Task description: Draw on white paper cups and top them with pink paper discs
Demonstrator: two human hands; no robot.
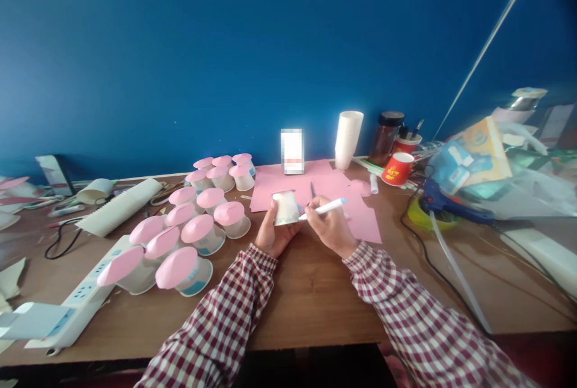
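My left hand [271, 233] is closed around a white paper cup [285, 204], which is upside down with its wide rim low. A bluish-green zigzag line runs along the cup near that rim. In my right hand [331, 228] is a white marker pen [322, 209], its tip at the right side of the cup, close to the line's end. Whether the tip touches the cup is too small to tell. Beneath and behind both hands lie pink paper sheets [274, 178]. To the left stand several upturned paper cups with pink paper discs [198, 228] on top.
A stack of white cups [348, 138], a dark-lidded jar [386, 137] and a red paper cup [398, 169] stand at the back right. A blue glue gun [460, 204] and its cable lie right. On the left are a power strip [85, 289] and a ribbed white roll [119, 207].
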